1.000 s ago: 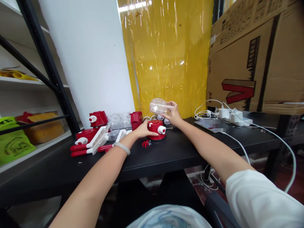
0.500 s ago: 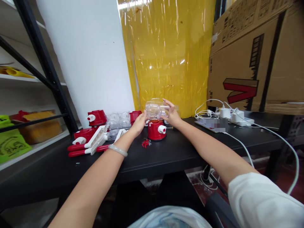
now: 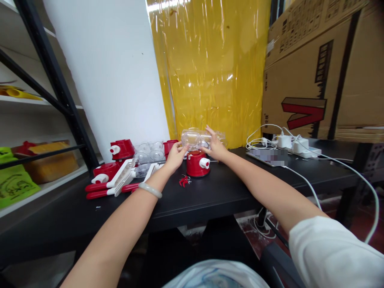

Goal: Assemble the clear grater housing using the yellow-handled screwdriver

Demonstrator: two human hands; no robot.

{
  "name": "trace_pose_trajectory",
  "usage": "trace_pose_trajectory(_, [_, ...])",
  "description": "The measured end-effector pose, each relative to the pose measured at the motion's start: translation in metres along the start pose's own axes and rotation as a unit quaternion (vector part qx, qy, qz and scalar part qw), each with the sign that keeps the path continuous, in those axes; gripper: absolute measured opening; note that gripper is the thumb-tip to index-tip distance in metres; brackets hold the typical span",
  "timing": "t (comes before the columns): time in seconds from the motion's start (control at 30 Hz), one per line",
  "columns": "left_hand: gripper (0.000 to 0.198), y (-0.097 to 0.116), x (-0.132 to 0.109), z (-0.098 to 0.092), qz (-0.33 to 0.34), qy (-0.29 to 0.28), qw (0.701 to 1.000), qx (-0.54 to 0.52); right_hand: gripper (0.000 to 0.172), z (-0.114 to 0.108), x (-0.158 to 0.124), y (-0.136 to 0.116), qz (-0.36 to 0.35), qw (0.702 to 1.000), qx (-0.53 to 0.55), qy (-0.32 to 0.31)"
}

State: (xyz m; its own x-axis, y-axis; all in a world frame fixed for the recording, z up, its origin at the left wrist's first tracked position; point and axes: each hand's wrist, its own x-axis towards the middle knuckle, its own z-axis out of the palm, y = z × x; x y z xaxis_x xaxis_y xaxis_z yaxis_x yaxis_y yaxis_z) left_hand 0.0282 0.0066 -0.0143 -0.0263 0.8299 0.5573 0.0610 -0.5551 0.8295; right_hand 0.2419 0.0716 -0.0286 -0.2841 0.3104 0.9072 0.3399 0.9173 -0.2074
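Observation:
A clear plastic globe (image 3: pixel 195 138) is held just above a red base with a white knob (image 3: pixel 197 163) on the black table (image 3: pixel 228 188). My left hand (image 3: pixel 175 156) grips the globe's left side with its fingertips. My right hand (image 3: pixel 214 146) holds the globe's right side, fingers curled over it. Small red bits (image 3: pixel 183 181) lie on the table in front of the base.
More red bases (image 3: pixel 122 149), clear domes (image 3: pixel 148 152) and red-and-white parts (image 3: pixel 114 182) lie at the left. A phone (image 3: pixel 265 156), chargers (image 3: pixel 292 145) and white cables sit at the right under a big cardboard box (image 3: pixel 324 72). A metal shelf (image 3: pixel 36 160) stands at the left.
My left hand left the red base and rose to the globe. Both hands brought the globe down over the base.

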Motion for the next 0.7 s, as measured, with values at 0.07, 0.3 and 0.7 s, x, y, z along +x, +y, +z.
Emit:
trace_pose_trajectory(0.07, [0.05,0.001,0.0,-0.001,0.013,0.011,1.0,0.009,0.097,0.002,-0.001,0.001,0.02,1.0,-0.003,-0.005])
trace_pose_trajectory(0.3, [0.069,-0.007,0.002,-0.002,0.072,0.037,0.996,0.038,0.088,0.004,0.0,0.004,0.064,0.998,0.0,-0.017])
trace_pose_trajectory(0.7, [0.08,0.002,-0.015,0.007,0.168,0.001,0.976,0.138,0.074,0.004,0.001,0.013,0.065,0.998,0.011,-0.018])
